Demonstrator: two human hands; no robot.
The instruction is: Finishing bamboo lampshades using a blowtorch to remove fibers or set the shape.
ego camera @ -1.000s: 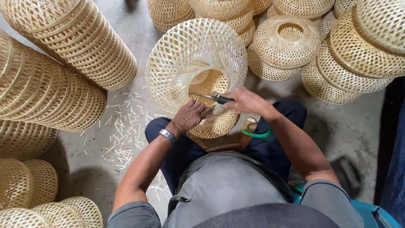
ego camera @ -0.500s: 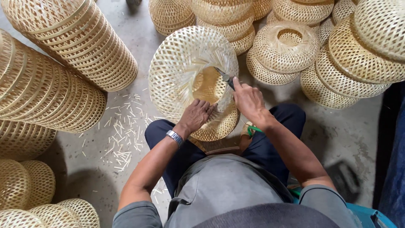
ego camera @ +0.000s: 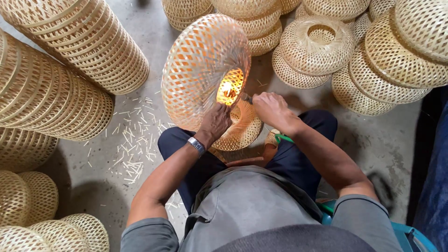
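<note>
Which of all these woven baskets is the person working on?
Start at the seated person's knees, at picture centre. Both hands, left hand and right hand, meet at a tilted basket. Unlike the stacked baskets around, it alone glows orange inside.

right hand (ego camera: 273, 109): tool mostly hidden in grip | left hand (ego camera: 215, 122): fingertips hidden behind woven shade (ego camera: 200, 70) rim

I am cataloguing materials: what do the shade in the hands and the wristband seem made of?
Shade: seemingly thin bamboo or similar cane strips, pale, unvarnished, in open lattice weave; light shows through. Wristband on the left hand: likely metal, grey with a dull shine.
</note>
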